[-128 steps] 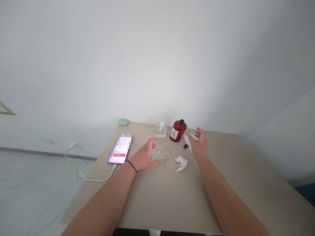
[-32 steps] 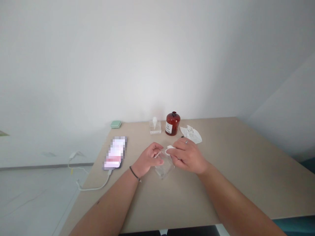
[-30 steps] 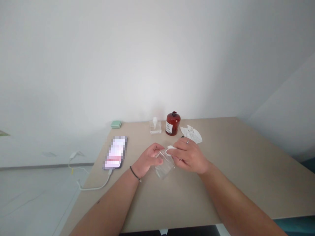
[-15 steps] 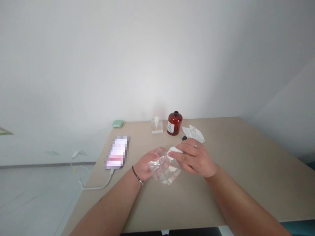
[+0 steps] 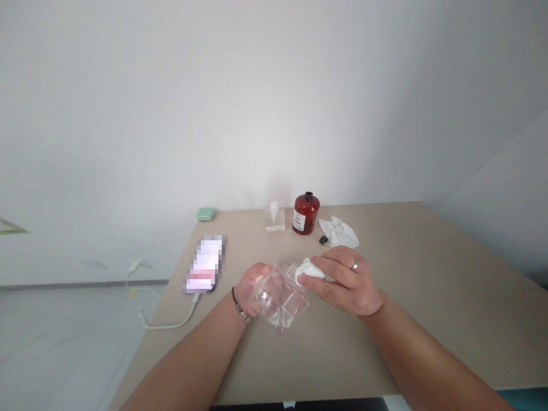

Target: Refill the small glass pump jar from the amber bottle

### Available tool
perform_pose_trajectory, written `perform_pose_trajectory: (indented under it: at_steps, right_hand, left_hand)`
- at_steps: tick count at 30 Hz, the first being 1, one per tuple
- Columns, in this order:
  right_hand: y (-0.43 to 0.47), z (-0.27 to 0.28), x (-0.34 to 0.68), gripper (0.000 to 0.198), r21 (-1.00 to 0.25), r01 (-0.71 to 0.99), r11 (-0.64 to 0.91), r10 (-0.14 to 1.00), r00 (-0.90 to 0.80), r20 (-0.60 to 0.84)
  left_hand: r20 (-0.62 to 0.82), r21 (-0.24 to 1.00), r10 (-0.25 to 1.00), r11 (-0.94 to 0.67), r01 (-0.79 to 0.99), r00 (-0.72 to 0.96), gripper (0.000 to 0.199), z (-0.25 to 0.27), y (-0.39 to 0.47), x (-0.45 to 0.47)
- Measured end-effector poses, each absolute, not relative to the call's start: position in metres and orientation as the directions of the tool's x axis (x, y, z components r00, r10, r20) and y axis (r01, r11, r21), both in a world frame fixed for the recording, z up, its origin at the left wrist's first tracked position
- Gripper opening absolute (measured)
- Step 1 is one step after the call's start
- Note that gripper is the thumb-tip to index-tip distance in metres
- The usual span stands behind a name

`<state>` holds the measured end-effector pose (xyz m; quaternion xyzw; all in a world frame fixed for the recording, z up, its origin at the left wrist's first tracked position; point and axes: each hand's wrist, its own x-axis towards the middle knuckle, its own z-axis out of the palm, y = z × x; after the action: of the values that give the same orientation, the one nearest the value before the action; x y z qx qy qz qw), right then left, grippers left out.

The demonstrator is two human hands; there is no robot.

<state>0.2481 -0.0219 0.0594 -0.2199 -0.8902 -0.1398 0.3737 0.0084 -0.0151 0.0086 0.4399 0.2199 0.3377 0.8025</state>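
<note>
Two hands: the left hand [image 5: 248, 288] cups the clear box [image 5: 280, 305] from the left, fingers bent behind the plastic; the right hand [image 5: 349, 282] pinches a tissue wad [image 5: 309, 270] between thumb and fingers.
Clear box: tilted in the left hand over the near middle of the table [image 5: 342, 354], its far right edge by the tissue wad.
Slick plastic: a hard push on one edge could slide it out of the cupped palm toward the near side.
Tissue wad: crumpled and probably soft, it may snag on a sharp corner and shed bits.
Red-brown bottle [image 5: 306, 214]: stands far, its neck seemingly open; a wide swing of the right hand might tip it.
Black piece [image 5: 323, 240]: just beyond the right hand, where knuckles could nudge it; too small to identify.
See-through walls: they blur the left fingers; contact with the tissue wad, or any open side, cannot be told.
Phone [image 5: 205, 265]: on the left, its screen unreadable.
Forearms: cut off at the near edge.
</note>
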Motion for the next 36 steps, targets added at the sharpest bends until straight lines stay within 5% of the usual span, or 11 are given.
perform_pose_trajectory:
  at_steps: [5, 12, 20, 23, 29, 36]
  right_hand:
    - [-0.018, 0.056, 0.247, 0.034, 0.15, 0.535, 0.832, 0.237, -0.586, 0.775]
    - [-0.006, 0.05, 0.247, 0.03, -0.124, 0.661, 0.74, 0.528, -0.458, 0.715]
    - [-0.001, 0.045, 0.23, 0.033, -0.286, 0.695, 0.66, 0.751, -0.61, 0.253]
    - [0.001, 0.042, 0.229, 0.036, -0.324, 0.682, 0.655, 0.755, -0.61, 0.241]
    - [0.021, 0.036, 0.255, 0.035, -0.361, 0.867, 0.344, 0.906, -0.204, 0.371]
    - [0.041, 0.03, 0.269, 0.033, -0.135, 0.991, 0.015, 0.966, 0.021, 0.257]
  left_hand:
    - [-0.013, 0.707, 0.619, 0.561, -0.431, 0.785, 0.06, 0.013, -0.019, 0.006]
    - [0.015, 0.683, 0.659, 0.543, -0.489, 0.752, 0.058, 0.031, -0.021, 0.007]
    - [-0.042, 0.637, 0.826, 0.456, -0.621, 0.563, 0.049, 0.02, -0.009, 0.005]
    - [-0.007, 0.606, 0.886, 0.372, -0.703, 0.463, 0.042, 0.02, -0.006, 0.007]
    - [-0.026, 0.583, 0.952, 0.262, -0.769, 0.305, 0.026, 0.019, 0.002, 0.009]
    - [-0.016, 0.665, 0.966, 0.203, -0.719, 0.258, 0.039, 0.015, 0.006, 0.009]
